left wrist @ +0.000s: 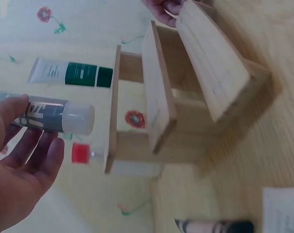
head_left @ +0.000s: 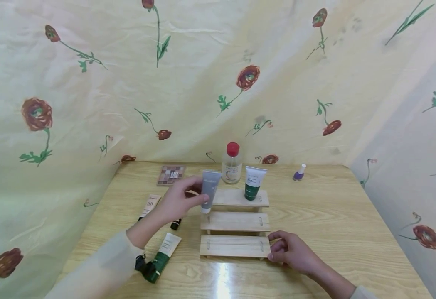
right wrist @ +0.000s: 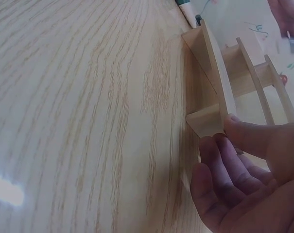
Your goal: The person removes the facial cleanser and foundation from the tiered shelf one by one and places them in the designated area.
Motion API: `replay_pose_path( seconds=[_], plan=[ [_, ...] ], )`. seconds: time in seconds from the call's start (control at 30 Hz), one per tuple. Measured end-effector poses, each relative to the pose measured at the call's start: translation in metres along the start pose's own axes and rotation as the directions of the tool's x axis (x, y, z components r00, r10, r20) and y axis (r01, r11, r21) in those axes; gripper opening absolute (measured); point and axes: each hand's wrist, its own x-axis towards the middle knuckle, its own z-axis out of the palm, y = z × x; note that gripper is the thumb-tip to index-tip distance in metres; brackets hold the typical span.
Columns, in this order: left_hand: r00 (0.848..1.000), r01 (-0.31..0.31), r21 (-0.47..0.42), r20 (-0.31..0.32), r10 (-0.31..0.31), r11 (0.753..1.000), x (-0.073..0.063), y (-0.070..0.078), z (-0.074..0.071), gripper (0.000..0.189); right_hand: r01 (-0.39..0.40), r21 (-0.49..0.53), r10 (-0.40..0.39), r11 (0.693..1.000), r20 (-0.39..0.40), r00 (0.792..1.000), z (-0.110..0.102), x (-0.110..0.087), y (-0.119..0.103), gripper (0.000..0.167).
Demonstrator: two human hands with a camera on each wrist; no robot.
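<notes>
My left hand [head_left: 176, 200] pinches a grey squeeze tube [head_left: 211, 186] between thumb and fingers, its pale cap [left wrist: 78, 118] pointing down. The tube is held by the left end of the top step of a three-step wooden stand [head_left: 236, 246]; whether it touches the step I cannot tell. On that step's right end, a white and green tube [head_left: 253, 182] stands upright on its cap. With thumb and curled fingers, my right hand [head_left: 294, 254] grips the right end of the stand's lowest step, as the right wrist view also shows.
A clear bottle with a red cap [head_left: 232, 149] stands behind the stand. Left lie a palette [head_left: 171, 175], a BB tube [head_left: 151, 204], a black-capped item [head_left: 176, 224] partly hidden, and a green and white tube [head_left: 163, 256] beside a black item [head_left: 141, 263]. Nail polish [head_left: 299, 172] stands back right.
</notes>
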Motion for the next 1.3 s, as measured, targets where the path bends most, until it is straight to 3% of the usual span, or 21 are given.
replay_pose_path(
  seconds=[0.27,0.57,0.77,1.0,1.3],
  plan=[
    [0.995,0.095,0.043,0.013,-0.096,0.994,-0.051,-0.031,-0.030,0.031,-0.005,0.002,0.005,1.000,-0.001,1.000,-0.001,0.001,0.002,0.054],
    [0.974,0.221,-0.058,-0.046,-0.224,0.974,-0.099,-0.069,-0.047,0.049,-0.006,-0.001,0.006,1.000,0.010,1.000,-0.002,0.000,0.001,0.054],
    [0.944,0.315,-0.113,-0.066,-0.324,0.942,-0.124,-0.095,-0.058,0.047,-0.015,0.000,0.015,1.000,0.016,1.000,-0.002,0.000,-0.002,0.054],
    [0.883,0.463,-0.076,-0.043,-0.467,0.883,-0.147,-0.112,-0.066,0.056,-0.018,-0.002,0.018,1.000,0.014,1.000,-0.003,0.001,-0.001,0.054],
    [0.850,0.521,-0.031,-0.072,-0.522,0.853,-0.157,-0.123,-0.064,0.055,-0.004,0.004,0.004,1.000,0.020,1.000,-0.002,0.001,-0.002,0.054]
  ],
)
